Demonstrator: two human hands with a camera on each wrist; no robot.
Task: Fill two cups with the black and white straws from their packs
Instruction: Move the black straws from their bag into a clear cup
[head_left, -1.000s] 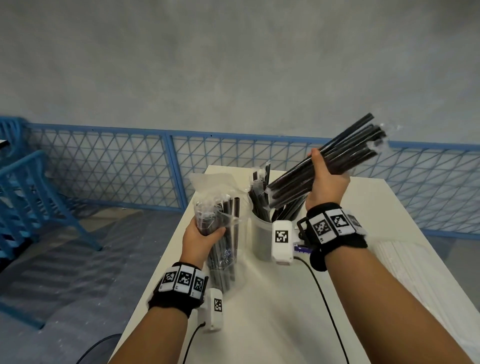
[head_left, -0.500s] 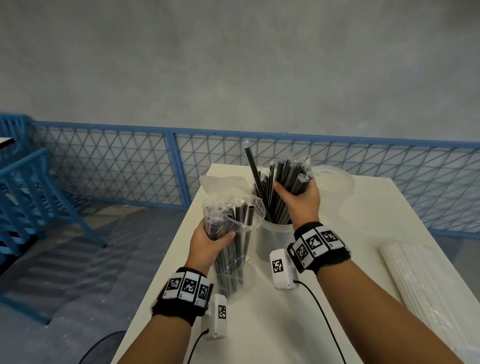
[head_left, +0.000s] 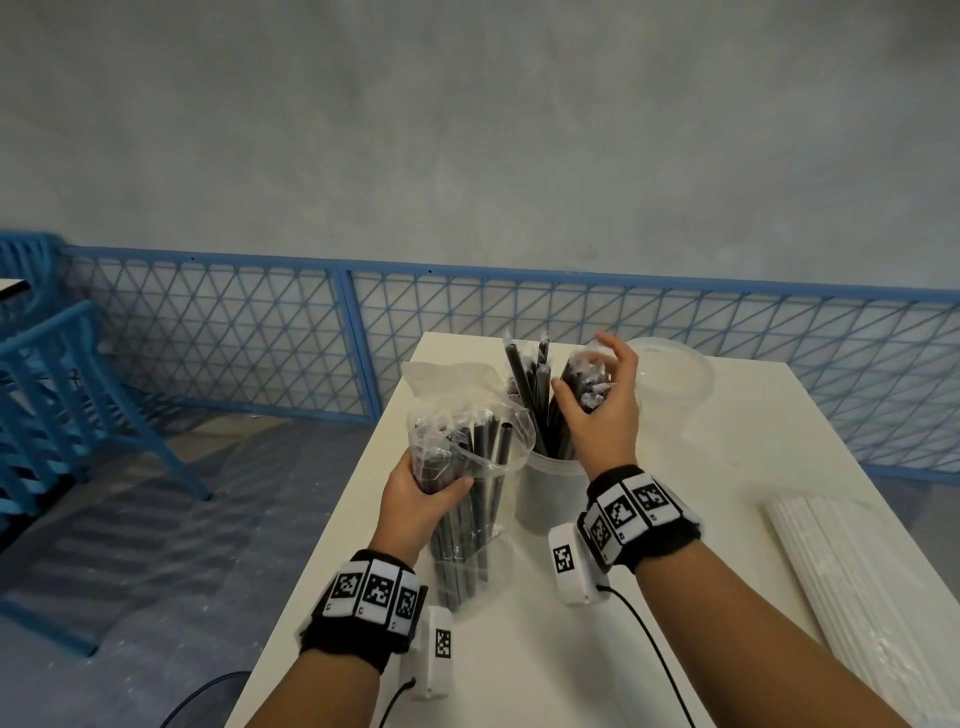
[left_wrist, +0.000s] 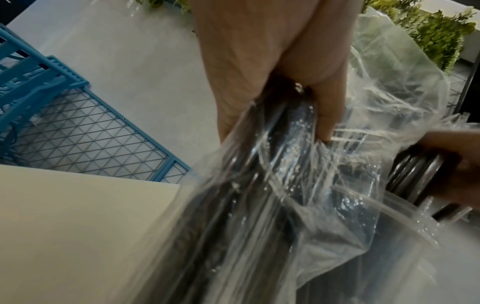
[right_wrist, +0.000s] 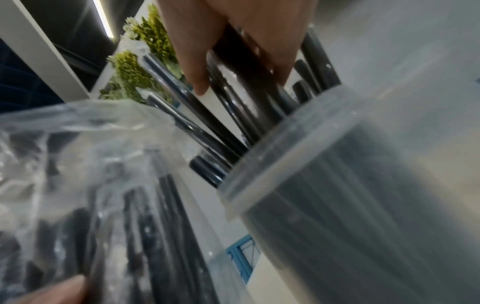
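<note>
Clamping pack (head_left: 470, 436) mid-length in left grip (head_left: 421, 501), centre-left of frame, long axis upright, mouth up. Cupping tops of black straws (head_left: 535, 387) standing in cup (head_left: 545, 493) with right grip (head_left: 605, 415), curled loosely round them. Pack just left of cup; likely next: leftward reach into mouth with right grip, nearer one.

Open tabletop (head_left: 727, 519) between the straw-filled cup (head_left: 540, 493) and the white straw pack (head_left: 857, 597); black straw pack (head_left: 467, 519) just left.
</note>
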